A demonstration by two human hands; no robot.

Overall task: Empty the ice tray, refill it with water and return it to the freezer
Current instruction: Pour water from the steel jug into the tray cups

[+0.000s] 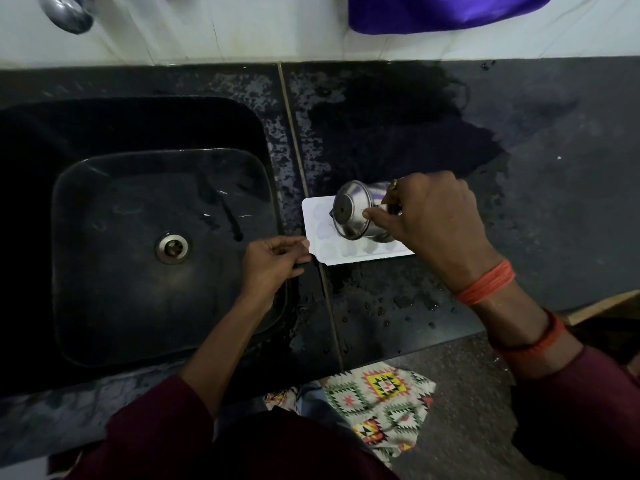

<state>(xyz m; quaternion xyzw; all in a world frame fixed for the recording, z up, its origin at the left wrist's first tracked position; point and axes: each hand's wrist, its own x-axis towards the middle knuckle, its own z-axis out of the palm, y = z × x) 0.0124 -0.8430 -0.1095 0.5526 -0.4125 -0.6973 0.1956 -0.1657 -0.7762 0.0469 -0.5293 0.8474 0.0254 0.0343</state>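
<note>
Maroon sleeves [152,427] lead to left hand [273,263] pinching a corner of the white plastic ice tray [313,216] — three o'clock of the black sink [104,126]; right hand [433,220] grips a tilted steel cup [353,213] above. Pour slowly — tray level.

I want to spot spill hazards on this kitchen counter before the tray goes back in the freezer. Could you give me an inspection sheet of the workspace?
Surface: dark stone counter, with a large wet patch behind the tray and droplets near the front edge.
Job's things: white ice tray lies flat on the counter just right of the sink; steel cup is tilted above it.
Clutter: nothing seen.
Hands: right hand grips the cup; left hand pinches the tray's left corner.
Cables: nothing seen.
Surroundings: dark sink, tap at top left, purple item by the wall, patterned cloth on the floor.
</note>
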